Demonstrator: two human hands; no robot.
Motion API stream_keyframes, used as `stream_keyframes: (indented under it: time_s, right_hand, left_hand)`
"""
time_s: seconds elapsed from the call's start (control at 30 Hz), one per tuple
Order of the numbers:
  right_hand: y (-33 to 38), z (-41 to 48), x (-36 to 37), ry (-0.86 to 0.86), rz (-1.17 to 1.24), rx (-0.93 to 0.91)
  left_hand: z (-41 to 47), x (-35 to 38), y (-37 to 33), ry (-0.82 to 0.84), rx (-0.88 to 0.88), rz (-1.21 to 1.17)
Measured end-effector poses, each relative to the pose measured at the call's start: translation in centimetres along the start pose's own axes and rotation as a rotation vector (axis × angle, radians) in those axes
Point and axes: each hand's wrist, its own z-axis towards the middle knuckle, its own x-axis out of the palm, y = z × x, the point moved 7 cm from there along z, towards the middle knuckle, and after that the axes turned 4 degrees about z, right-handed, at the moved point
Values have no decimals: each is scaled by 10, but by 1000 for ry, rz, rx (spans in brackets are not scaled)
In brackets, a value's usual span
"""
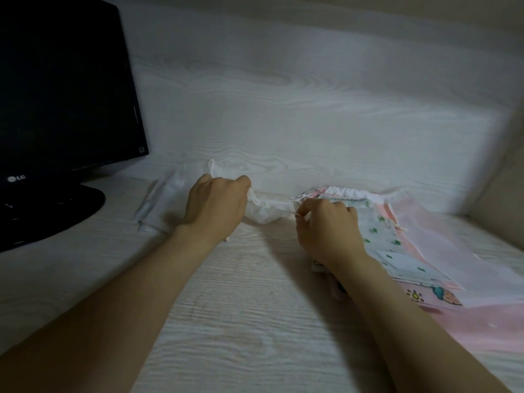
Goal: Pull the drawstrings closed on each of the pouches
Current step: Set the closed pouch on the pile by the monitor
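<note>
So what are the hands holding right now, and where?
The small white fabric pouch, by its drawstring ends: left hand grips one, right hand pinches the other.

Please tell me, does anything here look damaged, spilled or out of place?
Nothing stands out. The white pouch is bunched only because the left hand and right hand pinch its drawstrings. The patterned pouches lie in a loose overlapping pile, with no visible damage.

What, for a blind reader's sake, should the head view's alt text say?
Left hand and right hand each pinch a drawstring of a small white pouch held between them on a pale desk. Patterned pouches lie at right, a dark monitor at left.
</note>
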Motion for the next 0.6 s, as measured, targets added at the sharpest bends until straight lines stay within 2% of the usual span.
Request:
stream_keyframes:
  time_s: [0.13, 0.23, 0.4, 0.5, 0.6]
  right_hand:
    - [0, 0, 0, -26, 196, 4]
    - [1, -1, -1, -25, 251, 7]
    - [9, -1, 0, 34, 355, -10]
    - [10, -2, 2, 65, 421, 8]
    - [9, -5, 0, 96, 547, 73]
  left_hand:
    - [0, -11, -12, -93, 3, -113]
    - [-3, -10, -19, -79, -69, -377]
    - [-8, 14, -30, 112, -176, -650]
    - [-13, 31, -31, 250, -179, -631]
    - [-16, 36, -28, 319, -188, -605]
